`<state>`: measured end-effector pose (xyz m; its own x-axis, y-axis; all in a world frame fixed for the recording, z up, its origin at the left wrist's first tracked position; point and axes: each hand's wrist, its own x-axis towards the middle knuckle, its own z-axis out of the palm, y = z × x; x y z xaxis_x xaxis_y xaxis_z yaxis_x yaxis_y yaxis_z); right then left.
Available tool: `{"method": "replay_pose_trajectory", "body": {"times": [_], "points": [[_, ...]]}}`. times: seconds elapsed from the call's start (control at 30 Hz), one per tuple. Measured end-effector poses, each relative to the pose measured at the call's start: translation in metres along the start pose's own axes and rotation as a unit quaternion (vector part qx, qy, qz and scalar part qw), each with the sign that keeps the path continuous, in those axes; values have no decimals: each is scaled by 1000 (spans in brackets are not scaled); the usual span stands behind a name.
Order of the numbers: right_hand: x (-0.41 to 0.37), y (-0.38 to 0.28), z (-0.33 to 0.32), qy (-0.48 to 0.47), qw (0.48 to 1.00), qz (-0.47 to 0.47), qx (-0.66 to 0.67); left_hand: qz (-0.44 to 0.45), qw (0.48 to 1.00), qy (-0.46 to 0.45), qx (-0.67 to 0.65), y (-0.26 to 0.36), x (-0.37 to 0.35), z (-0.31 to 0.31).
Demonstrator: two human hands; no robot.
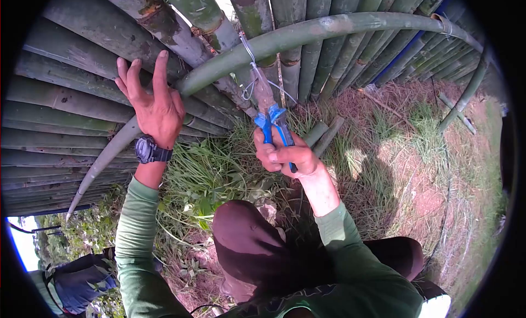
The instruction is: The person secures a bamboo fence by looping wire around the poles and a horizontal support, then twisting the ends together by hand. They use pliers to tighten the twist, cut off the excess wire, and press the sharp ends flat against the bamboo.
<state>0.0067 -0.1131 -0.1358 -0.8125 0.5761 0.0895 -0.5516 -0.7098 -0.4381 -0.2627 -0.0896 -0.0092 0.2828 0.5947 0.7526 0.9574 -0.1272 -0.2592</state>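
Observation:
My right hand (287, 152) grips blue-handled pliers (268, 107), their jaws pointing up at a loop of wire (251, 55). The wire wraps around a long bamboo pole (296, 37) that crosses a wall of upright bamboo poles (263, 11). Loose wire ends curl beside the pliers' jaws. My left hand (153, 107), with a dark watch (152, 149) on its wrist, rests over the crossing pole and against the wall, fingers stretched out and apart. Part of the crossing pole is hidden beneath this hand.
Grass (203, 175) and dry soil lie below the wall. Short bamboo pieces (323, 134) lie near my right hand. Another pole (466, 93) leans at the right. A person's clothed legs (85, 282) show at lower left. My bent knee (241, 230) is below my hands.

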Motion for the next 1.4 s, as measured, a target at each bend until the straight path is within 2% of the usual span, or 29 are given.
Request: {"method": "replay_pose_trajectory", "body": {"times": [0.13,0.17,0.27,0.3,0.37,0.4,0.43,0.47,0.53,0.6,0.67,0.73,0.77,0.87,0.93,0.97,1.0,1.07,1.13,1.2,1.3,1.4], "points": [[22,28,-7,-144,970,33,194,-11,1000,-6,9,0,-2,1],[31,37,-3,-197,942,28,270,-17,1000,-11,15,-1,-5,0],[74,90,21,-379,802,-52,458,-19,1000,-17,16,-6,-7,3],[72,90,17,-383,803,-48,454,-33,999,-35,16,-4,-7,1],[66,74,-4,-277,894,-22,350,-32,999,-41,10,-6,-8,2],[62,61,-22,-277,920,-1,278,-36,998,-49,2,-6,-9,2],[56,47,-33,-221,954,10,204,-37,998,-53,-9,-7,-10,1],[51,28,-40,-164,978,17,127,-40,998,-46,-14,-7,-11,3],[32,-21,-38,-95,990,101,-40,-34,998,-59,-12,-8,-11,3],[5,-58,-48,-34,971,181,-153,-39,997,-54,-29,-5,-6,-1],[-25,-82,-41,41,940,211,-266,-7,998,-37,-45,-4,-4,-2],[-55,-90,-21,132,919,207,-308,3,997,-39,-73,-4,-4,-7],[-70,-93,-11,146,900,227,-342,19,996,-42,-73,-4,-2,-10],[-124,-87,12,118,914,190,-338,48,995,-26,-82,10,10,-15],[-154,-83,29,136,917,175,-331,93,955,-150,-239,36,27,-17],[-165,-77,44,213,908,173,-317,96,953,-156,-242,44,33,-14],[-168,-73,40,215,910,171,-311,98,949,-157,-255,49,43,-7],[-175,-64,26,242,835,146,-473,110,942,-166,-271,53,53,1],[-171,-65,41,283,819,141,-479,89,945,-167,-265,52,58,6],[-171,-59,34,291,834,125,-452,73,939,-180,-286,62,56,3],[-170,-62,36,287,822,142,-470,-16,949,-153,-277,83,54,-1],[-163,-62,35,276,817,146,-486,-61,958,-135,-247,102,56,1]]}}
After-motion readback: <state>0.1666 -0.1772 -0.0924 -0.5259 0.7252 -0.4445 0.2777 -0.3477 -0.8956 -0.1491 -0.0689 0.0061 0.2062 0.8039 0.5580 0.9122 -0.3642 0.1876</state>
